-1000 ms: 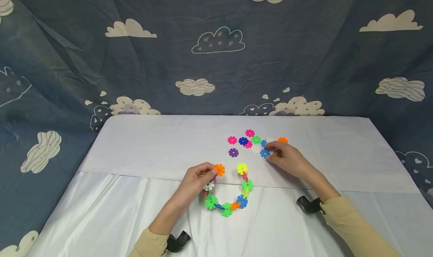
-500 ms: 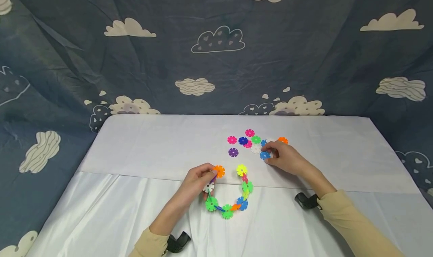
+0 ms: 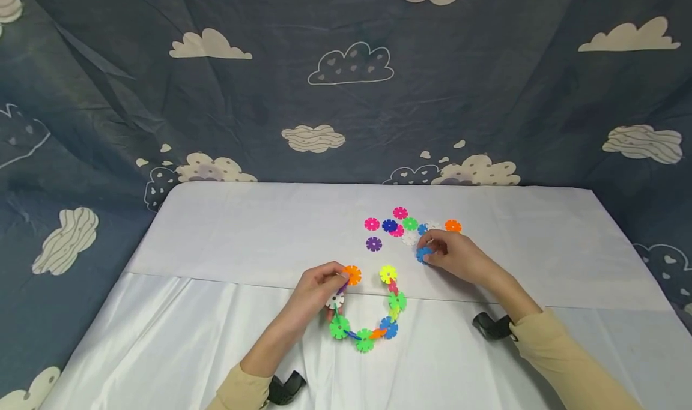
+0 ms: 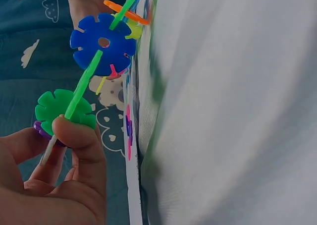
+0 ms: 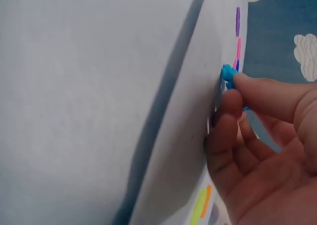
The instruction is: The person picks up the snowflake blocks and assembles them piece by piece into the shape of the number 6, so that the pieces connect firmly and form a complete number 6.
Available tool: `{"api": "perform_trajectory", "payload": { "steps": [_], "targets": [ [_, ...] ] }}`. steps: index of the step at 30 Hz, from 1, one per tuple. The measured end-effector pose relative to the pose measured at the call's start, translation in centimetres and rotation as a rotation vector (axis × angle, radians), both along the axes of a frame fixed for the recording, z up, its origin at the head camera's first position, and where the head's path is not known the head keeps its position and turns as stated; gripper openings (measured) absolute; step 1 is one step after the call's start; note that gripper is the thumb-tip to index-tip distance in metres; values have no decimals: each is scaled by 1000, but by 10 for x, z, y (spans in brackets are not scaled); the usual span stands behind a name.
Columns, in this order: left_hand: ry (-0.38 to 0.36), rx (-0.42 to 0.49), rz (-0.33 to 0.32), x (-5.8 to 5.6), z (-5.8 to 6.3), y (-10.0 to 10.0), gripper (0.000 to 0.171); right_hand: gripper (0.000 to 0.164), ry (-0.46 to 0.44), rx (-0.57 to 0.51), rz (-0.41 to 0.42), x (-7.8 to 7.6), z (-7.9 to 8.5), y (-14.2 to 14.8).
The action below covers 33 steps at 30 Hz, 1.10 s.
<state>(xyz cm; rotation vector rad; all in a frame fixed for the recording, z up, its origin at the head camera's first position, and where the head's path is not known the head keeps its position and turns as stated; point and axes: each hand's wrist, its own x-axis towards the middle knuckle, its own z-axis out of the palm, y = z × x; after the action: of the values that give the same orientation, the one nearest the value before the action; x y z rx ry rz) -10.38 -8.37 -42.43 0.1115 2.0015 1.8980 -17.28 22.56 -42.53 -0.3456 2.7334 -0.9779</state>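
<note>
A curved chain (image 3: pixel 364 341) of slotted flower-shaped plastic discs, in several colours, opens away from me in the head view. My left hand (image 3: pixel 313 290) pinches its left end beside an orange disc (image 3: pixel 354 275); a yellow disc (image 3: pixel 388 274) forms the other end. In the left wrist view, thumb and fingers hold the chain close to a green disc (image 4: pixel 57 106), and a dark blue disc (image 4: pixel 106 41) follows farther along. My right hand (image 3: pixel 459 255) pinches a light blue disc (image 3: pixel 423 254) between thumb and fingertips, low at the white cloth; the right wrist view shows this disc (image 5: pixel 229 72) nearly edge-on.
Loose discs lie behind the chain on the white-covered table (image 3: pixel 227 230): a purple disc (image 3: pixel 373 244), a dark blue disc (image 3: pixel 389 225), a green disc (image 3: pixel 410 224), an orange disc (image 3: pixel 453 225), plus several pink and white ones. A dark cloud-patterned curtain (image 3: pixel 346 110) hangs behind.
My right hand has drawn the light blue disc slightly toward me, away from the loose group, and now pinches it. The left hand and chain have barely shifted.
</note>
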Motion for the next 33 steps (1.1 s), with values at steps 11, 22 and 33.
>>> {"api": "perform_trajectory", "payload": {
  "steps": [11, 22, 33],
  "targets": [
    [-3, 2, 5, 3, 0, 1, 17, 23, 61, -176, -112, 18, 6, -21],
    [33, -8, 4, 1, 1, 1, 18, 17, 99, -452, -20, 34, 15, -44],
    [12, 25, -10, 1, 0, 3, 26, 21, 67, -528, 21, 48, 15, -68]
  ]
}}
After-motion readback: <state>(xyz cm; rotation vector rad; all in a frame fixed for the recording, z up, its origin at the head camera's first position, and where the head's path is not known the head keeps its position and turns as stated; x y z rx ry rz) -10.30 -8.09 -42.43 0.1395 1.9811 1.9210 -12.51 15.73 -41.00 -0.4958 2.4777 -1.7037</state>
